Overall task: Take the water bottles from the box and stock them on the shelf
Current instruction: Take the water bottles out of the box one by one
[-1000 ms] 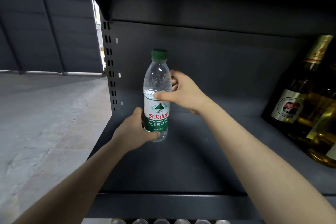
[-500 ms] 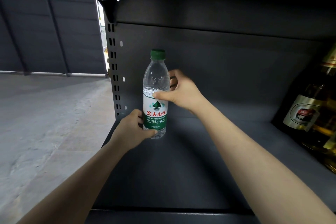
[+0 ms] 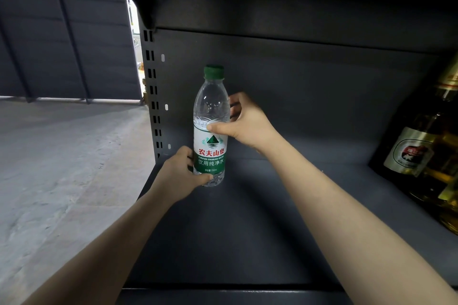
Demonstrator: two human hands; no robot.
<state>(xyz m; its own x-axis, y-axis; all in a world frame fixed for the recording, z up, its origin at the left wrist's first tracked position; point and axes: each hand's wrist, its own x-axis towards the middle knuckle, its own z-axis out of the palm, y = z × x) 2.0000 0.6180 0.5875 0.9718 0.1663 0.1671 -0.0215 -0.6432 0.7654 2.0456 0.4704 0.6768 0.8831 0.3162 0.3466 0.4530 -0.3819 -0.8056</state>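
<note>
While we stock the dark shelf (image 3: 247, 242), its far left corner takes the first water bottle (image 3: 210, 129), likely so a row can build rightward toward the beer bottles (image 3: 421, 146) at the far right. We hold the bottle upright on the board: our left hand (image 3: 181, 176) curls round its base, our right hand (image 3: 247, 124) pinches its shoulder, steadying it. Its label faces us, reading 农夫山泉, "Purified Drinking Water", 饮用纯净水. Its green cap (image 3: 214, 71) is on.

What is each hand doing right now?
Left hand: grips the water bottle near its base.
Right hand: grips the same bottle higher up.
</note>
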